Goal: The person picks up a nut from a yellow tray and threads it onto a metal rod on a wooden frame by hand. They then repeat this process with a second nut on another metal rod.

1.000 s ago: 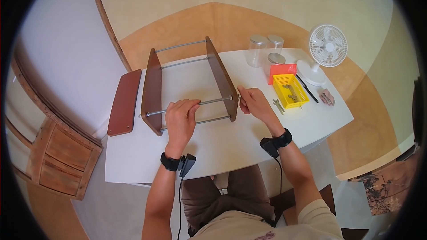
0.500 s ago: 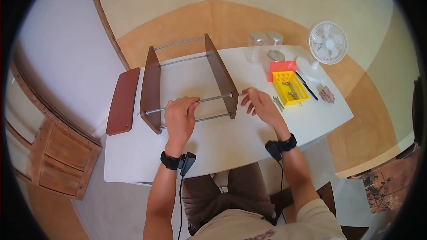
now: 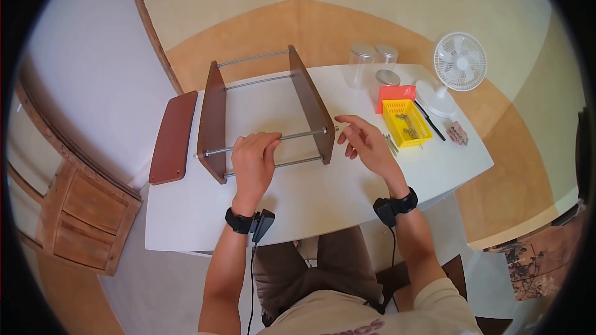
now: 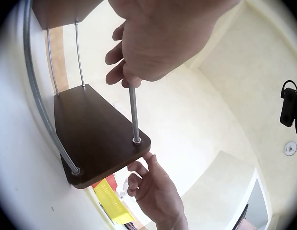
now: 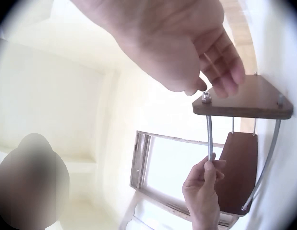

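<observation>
A frame of two dark brown wooden panels (image 3: 310, 105) joined by several metal rods stands on the white table (image 3: 323, 198). My left hand (image 3: 253, 152) grips the upper near rod (image 3: 298, 136) between the panels; in the left wrist view the left hand's fingers (image 4: 120, 76) curl round that rod (image 4: 134, 115). My right hand (image 3: 363, 139) hovers just right of the right panel, fingers loosely spread and holding nothing. In the right wrist view its fingertips (image 5: 225, 76) sit just above the nut (image 5: 206, 98) on the rod end, apart from it.
A loose brown panel (image 3: 172, 139) lies at the table's left edge. To the right are a yellow basket (image 3: 406, 124) of metal parts, a red box (image 3: 395, 93), clear jars (image 3: 360, 65), a white fan (image 3: 458, 62), small wrenches (image 3: 391, 144) and a black tool (image 3: 429, 121).
My right hand has let go of the rod end at the right panel, opened its fingers and drawn slightly back. My left hand has kept its grip on the rod.
</observation>
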### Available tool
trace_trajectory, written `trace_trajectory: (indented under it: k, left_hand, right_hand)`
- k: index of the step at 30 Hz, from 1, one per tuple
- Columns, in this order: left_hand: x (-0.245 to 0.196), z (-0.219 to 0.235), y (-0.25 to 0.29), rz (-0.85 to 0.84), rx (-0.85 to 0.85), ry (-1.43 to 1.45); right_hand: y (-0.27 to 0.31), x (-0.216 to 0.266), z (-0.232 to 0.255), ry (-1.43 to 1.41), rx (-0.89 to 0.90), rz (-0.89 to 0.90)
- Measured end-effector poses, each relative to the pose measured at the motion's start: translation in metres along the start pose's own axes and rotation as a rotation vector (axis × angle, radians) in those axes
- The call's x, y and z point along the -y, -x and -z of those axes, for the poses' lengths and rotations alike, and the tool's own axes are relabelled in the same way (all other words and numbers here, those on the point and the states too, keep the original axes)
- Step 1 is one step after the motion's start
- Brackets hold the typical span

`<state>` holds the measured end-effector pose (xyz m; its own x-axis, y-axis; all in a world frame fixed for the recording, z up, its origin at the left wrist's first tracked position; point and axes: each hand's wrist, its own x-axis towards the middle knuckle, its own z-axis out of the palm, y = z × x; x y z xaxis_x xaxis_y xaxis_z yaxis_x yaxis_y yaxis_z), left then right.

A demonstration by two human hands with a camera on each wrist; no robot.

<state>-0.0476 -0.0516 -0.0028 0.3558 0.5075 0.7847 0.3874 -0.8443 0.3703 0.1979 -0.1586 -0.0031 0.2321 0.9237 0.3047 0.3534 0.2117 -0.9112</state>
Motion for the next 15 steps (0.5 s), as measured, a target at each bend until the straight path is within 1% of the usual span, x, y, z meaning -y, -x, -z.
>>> trace_trajectory:
  k: [4, 6, 9, 12, 14, 15]
  left_hand:
    - [-0.001, 0.001, 0.000, -0.009, 0.001, -0.016]
    - [0.001, 0.000, 0.001, 0.014, -0.002, -0.005]
    - [0.001, 0.000, 0.001, 0.005, -0.013, -0.007]
    - [-0.001, 0.001, 0.000, 0.011, -0.007, -0.017]
    - [0.000, 0.001, 0.000, 0.005, -0.013, -0.013]
    - [0.000, 0.001, 0.000, 0.000, -0.019, -0.010]
  right_hand:
    - [-0.010, -0.001, -0.005, -0.015, 0.042, 0.010]
    - [-0.014, 0.001, -0.007, -0.012, 0.055, 0.017]
    - [-0.013, 0.004, -0.006, 0.061, 0.058, 0.026]
    - [-0.020, 0.000, -0.003, 0.107, 0.110, -0.012]
    - [-0.025, -0.004, -0.002, -0.018, 0.179, -0.129]
    - [-0.024, -0.005, -0.001, -0.019, 0.178, -0.128]
